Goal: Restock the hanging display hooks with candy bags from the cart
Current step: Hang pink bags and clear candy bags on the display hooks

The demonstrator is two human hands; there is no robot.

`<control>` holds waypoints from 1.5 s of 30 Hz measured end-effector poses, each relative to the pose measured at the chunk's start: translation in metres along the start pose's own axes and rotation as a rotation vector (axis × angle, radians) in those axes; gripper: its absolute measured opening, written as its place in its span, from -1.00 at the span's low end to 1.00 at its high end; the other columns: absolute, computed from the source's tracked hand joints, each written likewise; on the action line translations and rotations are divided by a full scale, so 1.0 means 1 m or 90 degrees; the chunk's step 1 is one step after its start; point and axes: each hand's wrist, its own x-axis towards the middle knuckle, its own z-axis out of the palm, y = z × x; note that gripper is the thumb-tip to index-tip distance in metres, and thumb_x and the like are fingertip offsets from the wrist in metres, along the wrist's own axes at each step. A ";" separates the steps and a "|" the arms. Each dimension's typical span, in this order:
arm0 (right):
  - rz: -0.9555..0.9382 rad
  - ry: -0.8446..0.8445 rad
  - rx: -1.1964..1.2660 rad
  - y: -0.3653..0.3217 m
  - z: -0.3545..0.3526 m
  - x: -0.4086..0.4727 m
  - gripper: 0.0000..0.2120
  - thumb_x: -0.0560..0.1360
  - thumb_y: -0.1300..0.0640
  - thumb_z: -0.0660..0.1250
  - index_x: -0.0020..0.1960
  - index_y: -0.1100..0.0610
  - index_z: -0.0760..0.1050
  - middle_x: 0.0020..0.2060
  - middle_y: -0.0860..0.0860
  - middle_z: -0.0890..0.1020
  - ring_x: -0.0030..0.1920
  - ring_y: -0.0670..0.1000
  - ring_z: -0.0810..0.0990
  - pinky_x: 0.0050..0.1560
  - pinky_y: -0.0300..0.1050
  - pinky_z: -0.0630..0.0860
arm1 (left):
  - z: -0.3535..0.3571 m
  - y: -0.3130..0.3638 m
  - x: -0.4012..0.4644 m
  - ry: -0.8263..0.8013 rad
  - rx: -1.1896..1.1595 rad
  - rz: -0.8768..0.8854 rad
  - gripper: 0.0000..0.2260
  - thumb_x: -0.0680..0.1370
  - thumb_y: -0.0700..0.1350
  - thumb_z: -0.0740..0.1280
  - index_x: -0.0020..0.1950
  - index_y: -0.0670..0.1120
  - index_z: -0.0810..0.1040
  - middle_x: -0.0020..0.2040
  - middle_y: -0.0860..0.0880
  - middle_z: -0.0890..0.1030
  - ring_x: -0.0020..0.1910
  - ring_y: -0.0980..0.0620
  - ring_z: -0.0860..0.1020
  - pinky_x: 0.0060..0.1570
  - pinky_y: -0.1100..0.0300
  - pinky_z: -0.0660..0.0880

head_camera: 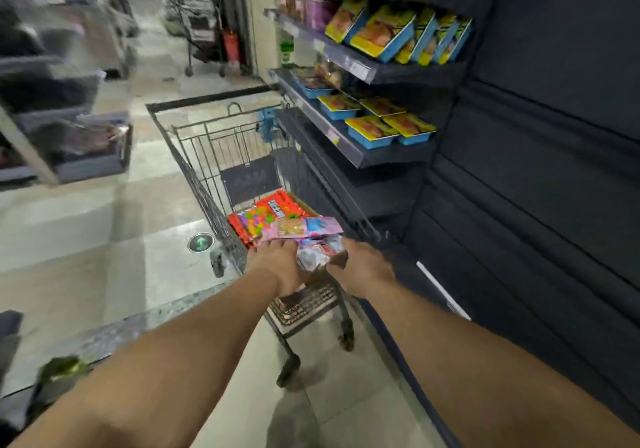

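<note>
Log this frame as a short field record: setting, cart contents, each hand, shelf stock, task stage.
setting: store aisle, dark shelving on the right
cart: wire cart holding candy bags
left hand: reaching into the cart, on the pink bags
right hand: at the bags, grip unclear from blur
shelf stock: yellow and blue boxes on shelves
task stage: picking up bags; no hooks in view

Dim indoor light, with a pale sheen glaring off the floor tiles (86, 239) at left. The dark shelving (536, 136) at right swallows detail. Motion blur smears the left racks (52, 84) and upper corner; wide-angle distortion bends the edges, and both forearms look soft
</note>
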 end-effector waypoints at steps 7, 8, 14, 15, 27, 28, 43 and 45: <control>-0.021 -0.059 -0.037 -0.034 0.014 0.089 -0.43 0.54 -0.21 0.25 0.46 0.00 0.25 0.34 0.11 0.44 0.30 0.16 0.44 0.19 0.04 0.49 | 0.003 -0.060 0.067 -0.030 -0.045 -0.079 -0.37 0.55 0.25 0.26 0.55 0.02 0.22 0.46 -0.13 0.38 0.45 -0.20 0.33 0.42 -0.09 0.28; -0.019 -0.068 -0.028 -0.035 0.015 0.106 -0.44 0.53 -0.21 0.26 0.45 0.00 0.27 0.32 0.10 0.46 0.27 0.16 0.47 0.18 0.03 0.50 | 0.000 -0.065 0.079 -0.032 -0.046 -0.088 -0.37 0.55 0.25 0.26 0.54 0.02 0.23 0.45 -0.13 0.40 0.43 -0.20 0.34 0.41 -0.10 0.30; -0.019 -0.105 0.024 -0.043 -0.001 0.203 -0.39 0.52 -0.15 0.32 0.49 0.01 0.25 0.37 0.12 0.43 0.30 0.18 0.48 0.23 0.04 0.49 | -0.020 -0.095 0.158 -0.044 -0.062 -0.159 -0.42 0.52 0.24 0.32 0.46 0.01 0.33 0.36 -0.13 0.49 0.38 -0.19 0.41 0.36 -0.09 0.37; -0.018 -0.107 0.025 -0.043 -0.006 0.217 -0.38 0.52 -0.15 0.32 0.50 0.01 0.24 0.39 0.12 0.41 0.32 0.18 0.47 0.24 0.05 0.48 | -0.024 -0.098 0.171 -0.042 -0.062 -0.168 -0.43 0.52 0.24 0.31 0.45 0.01 0.34 0.35 -0.13 0.50 0.37 -0.19 0.42 0.35 -0.08 0.38; 0.116 -0.154 0.063 -0.004 0.005 0.325 -0.43 0.54 -0.12 0.32 0.46 0.08 0.30 0.38 0.14 0.45 0.33 0.17 0.48 0.27 0.02 0.47 | 0.004 -0.102 0.309 -0.143 -0.071 -0.110 -0.34 0.56 0.21 0.31 0.58 0.00 0.19 0.52 -0.12 0.35 0.45 -0.19 0.36 0.40 -0.08 0.36; 0.138 -0.164 0.074 -0.003 0.012 0.331 -0.43 0.54 -0.13 0.32 0.45 0.09 0.31 0.37 0.14 0.46 0.31 0.17 0.49 0.25 0.02 0.48 | 0.011 -0.103 0.320 -0.152 -0.063 -0.092 -0.36 0.57 0.18 0.32 0.57 0.00 0.20 0.53 -0.10 0.35 0.45 -0.16 0.38 0.38 -0.07 0.36; 0.692 -0.067 0.632 -0.009 0.164 0.371 -0.77 0.45 0.01 0.47 0.03 0.04 0.50 -0.15 0.11 0.56 -0.21 0.11 0.52 -0.21 -0.07 0.42 | 0.120 -0.116 0.467 -0.407 -0.029 0.161 -0.18 0.56 0.33 0.16 0.62 0.09 -0.25 0.63 0.01 -0.27 0.60 -0.18 0.02 0.51 -0.16 0.14; 0.765 -0.031 0.739 -0.018 0.172 0.377 -0.82 0.46 0.04 0.46 -0.04 0.06 0.50 -0.17 0.11 0.50 -0.30 0.04 0.43 -0.26 -0.11 0.33 | 0.126 -0.120 0.465 -0.371 -0.009 0.189 -0.21 0.58 0.34 0.10 0.62 0.09 -0.27 0.64 0.00 -0.20 0.58 -0.19 0.10 0.50 -0.15 0.16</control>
